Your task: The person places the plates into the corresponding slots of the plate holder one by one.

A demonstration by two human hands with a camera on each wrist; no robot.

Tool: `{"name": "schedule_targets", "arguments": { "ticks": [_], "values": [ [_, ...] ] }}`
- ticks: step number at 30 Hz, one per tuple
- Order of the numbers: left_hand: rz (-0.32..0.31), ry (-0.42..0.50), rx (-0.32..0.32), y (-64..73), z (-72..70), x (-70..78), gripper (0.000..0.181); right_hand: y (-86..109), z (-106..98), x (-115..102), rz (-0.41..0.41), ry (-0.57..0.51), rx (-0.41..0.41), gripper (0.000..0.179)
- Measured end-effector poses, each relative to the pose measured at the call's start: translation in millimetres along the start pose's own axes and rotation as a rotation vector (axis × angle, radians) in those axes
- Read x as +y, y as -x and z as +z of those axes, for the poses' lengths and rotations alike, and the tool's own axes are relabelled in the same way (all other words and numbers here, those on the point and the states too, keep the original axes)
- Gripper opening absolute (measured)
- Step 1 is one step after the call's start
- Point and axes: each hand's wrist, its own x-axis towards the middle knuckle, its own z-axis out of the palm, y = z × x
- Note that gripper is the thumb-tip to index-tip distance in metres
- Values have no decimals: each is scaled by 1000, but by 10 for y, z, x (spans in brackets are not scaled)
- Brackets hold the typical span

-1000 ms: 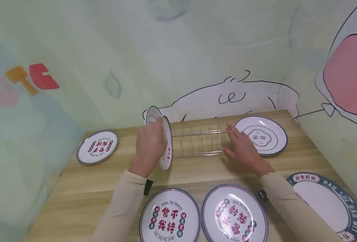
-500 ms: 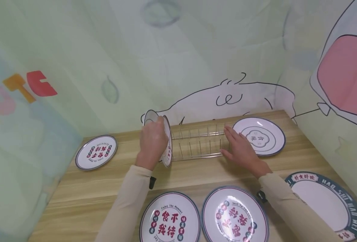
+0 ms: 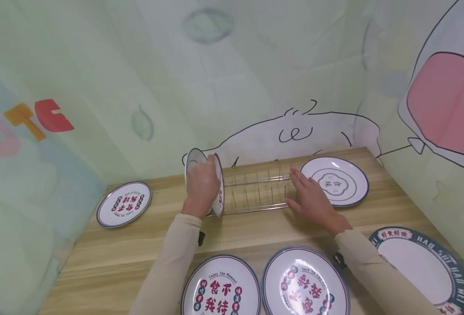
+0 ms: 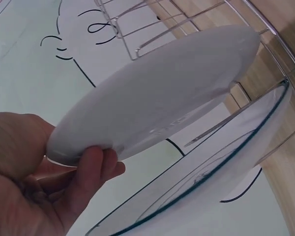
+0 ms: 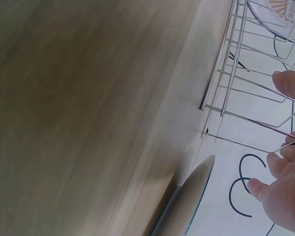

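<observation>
My left hand pinches the rim of a white plate between thumb and fingers. That plate stands on edge at the left end of a wire dish rack, its lower edge among the wires. Left of it, a second plate with a dark rim line stands upright in the rack, partly hidden behind the hand in the head view. My right hand rests at the rack's right end, fingers extended along the end wires and holding no plate.
A small plate lies at the back left, and a larger blue-rimmed plate right of the rack. Two round plates with red lettering lie in front. A green-rimmed oval plate is at the right. A printed cloth wall stands behind.
The plate in my left hand has lowered slightly into the rack's left end. My right hand stays at the right end. The head view has shifted slightly.
</observation>
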Motion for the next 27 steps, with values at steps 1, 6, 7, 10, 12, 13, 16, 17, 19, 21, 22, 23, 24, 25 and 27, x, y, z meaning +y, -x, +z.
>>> {"name": "schedule_targets", "arguments": {
  "ticks": [1,6,7,10,12,13,16,17,19,21,22,23,24,25,27],
  "values": [
    [2,-3,2,-7,16,0,33,2,4,3,2,0,0,82],
    [-8,-16,-18,-28,77,6,32,10,13,-2,5,-3,-7,82],
    [-10,-15,-22,-31,85,5,32,10,12,-5,4,-6,-6,82],
    [-13,-19,-25,-49,97,0,31,8,7,-5,2,-10,0,82],
    [-22,-27,-35,-69,98,-6,31,5,2,0,3,-9,4,81],
    [-30,-28,-44,-78,94,-13,31,2,0,-1,3,-6,6,81],
    [-63,-26,-81,-102,68,-20,36,-4,-7,-7,6,-2,8,81],
    [-74,-22,-93,-107,59,-21,37,-6,-9,-8,6,-2,9,80],
    [-87,-11,-109,-109,39,-17,37,-10,-11,-11,7,-4,8,80],
    [-85,-8,-108,-103,20,-12,35,-10,-11,-10,6,-7,8,80],
    [-82,-8,-106,-96,10,-7,32,-9,-10,-9,5,-6,8,80],
    [-80,-10,-106,-89,2,-2,30,-8,-9,-9,4,-6,8,80],
    [-80,-12,-106,-80,-8,4,29,-6,-4,-6,2,-4,8,80],
    [-79,-16,-105,-73,-17,10,27,-4,-1,-5,1,-3,8,80],
    [-84,-25,-107,-61,-37,22,25,-1,5,-2,-2,-3,9,80]
  ]
}}
